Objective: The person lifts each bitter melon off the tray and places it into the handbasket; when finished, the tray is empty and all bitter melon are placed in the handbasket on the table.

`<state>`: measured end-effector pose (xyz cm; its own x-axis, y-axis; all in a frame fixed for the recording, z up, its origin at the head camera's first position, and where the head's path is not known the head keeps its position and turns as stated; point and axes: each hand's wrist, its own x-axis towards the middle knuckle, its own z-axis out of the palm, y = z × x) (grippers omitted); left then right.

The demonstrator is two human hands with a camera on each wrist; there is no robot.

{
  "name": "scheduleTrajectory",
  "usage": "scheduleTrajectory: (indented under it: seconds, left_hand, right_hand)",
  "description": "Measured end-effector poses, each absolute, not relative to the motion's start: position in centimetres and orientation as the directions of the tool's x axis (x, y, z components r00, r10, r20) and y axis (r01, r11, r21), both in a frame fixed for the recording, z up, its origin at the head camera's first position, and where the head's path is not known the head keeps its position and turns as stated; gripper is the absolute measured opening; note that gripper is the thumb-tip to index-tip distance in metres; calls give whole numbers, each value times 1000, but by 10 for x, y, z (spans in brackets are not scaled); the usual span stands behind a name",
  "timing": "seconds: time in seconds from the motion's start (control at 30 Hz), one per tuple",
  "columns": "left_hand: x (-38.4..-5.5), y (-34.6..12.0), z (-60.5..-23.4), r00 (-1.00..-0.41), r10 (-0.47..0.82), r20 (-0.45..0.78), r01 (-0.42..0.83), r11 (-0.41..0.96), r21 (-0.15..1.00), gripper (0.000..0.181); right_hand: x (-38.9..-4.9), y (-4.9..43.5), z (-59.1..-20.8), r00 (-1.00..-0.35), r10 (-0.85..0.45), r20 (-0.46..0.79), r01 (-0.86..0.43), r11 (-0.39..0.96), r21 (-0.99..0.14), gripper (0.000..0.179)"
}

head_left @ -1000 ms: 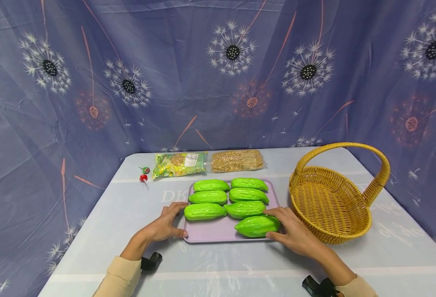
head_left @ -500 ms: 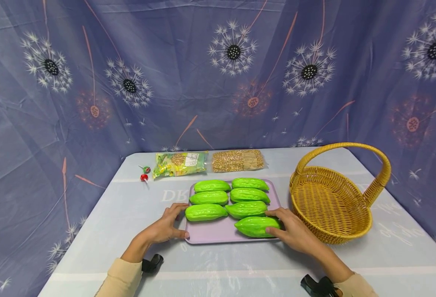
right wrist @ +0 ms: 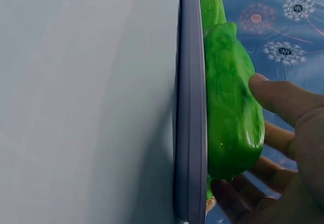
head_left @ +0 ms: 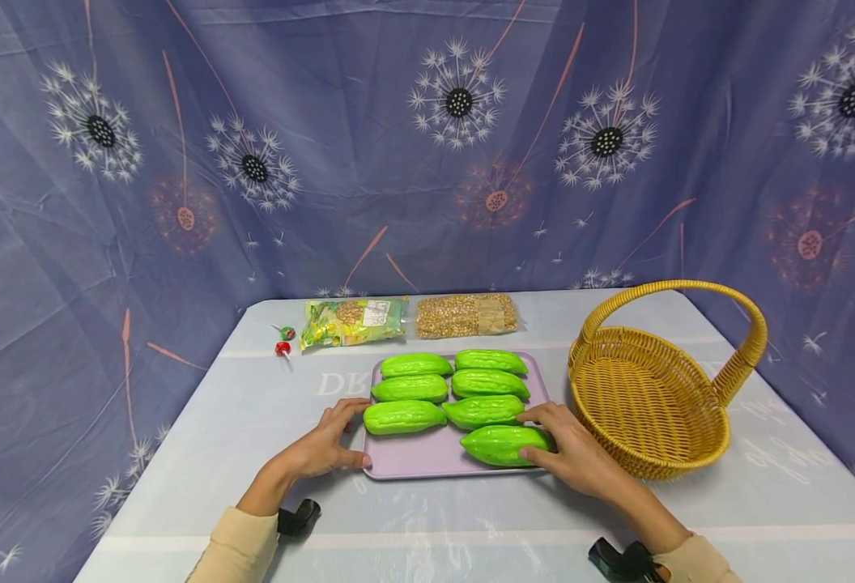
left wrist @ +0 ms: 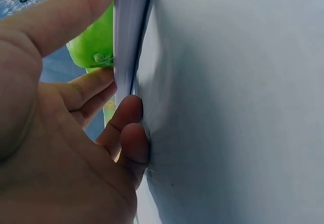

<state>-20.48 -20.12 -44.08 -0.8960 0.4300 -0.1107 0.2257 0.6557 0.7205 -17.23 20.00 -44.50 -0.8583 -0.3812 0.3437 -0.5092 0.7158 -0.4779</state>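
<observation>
Several green bitter melons lie in two columns on a light purple tray [head_left: 418,457]. My right hand [head_left: 580,453] holds the right end of the nearest bitter melon [head_left: 500,445]. In the right wrist view its thumb [right wrist: 276,92] presses the side of that bitter melon [right wrist: 230,107], with the fingers around the end. At the tray's left side, my left hand [head_left: 318,447] touches the rim with thumb and fingertips spread. The left wrist view shows its thumb and a finger against the tray edge [left wrist: 130,27], the other fingertips near the tablecloth.
A yellow wicker basket [head_left: 646,453] with a tall handle stands right of the tray. Behind the tray lie a green-yellow packet [head_left: 355,322] and a clear bag of grains [head_left: 465,316]. Two lollipops, one red [head_left: 282,349] and one green [head_left: 287,333], lie at back left.
My right thumb has moved up from the tray's front edge onto the nearest bitter melon, which has shifted very slightly. The left hand stays at the tray's left edge.
</observation>
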Motion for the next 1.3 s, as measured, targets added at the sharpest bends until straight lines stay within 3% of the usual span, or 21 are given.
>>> scheduleTrajectory:
  seconds: [0.4,1.03,1.3]
  left_hand:
    - [-206,-201,-442,-890,447,-92,252,649,718,83]
    - [-204,-201,-441,-895,437,-89,249,655,713,85]
    - [-205,-201,-442,-895,436,-90,244,650,720,84]
  right_hand:
    - [-172,196,-444,-736,-483,475,-666,640,-383,39]
    - [-172,193,-449,-806,-494,325,-589,720,-366,62]
    - [-172,192,-450,-807,-488,333,-585,735,-343,63]
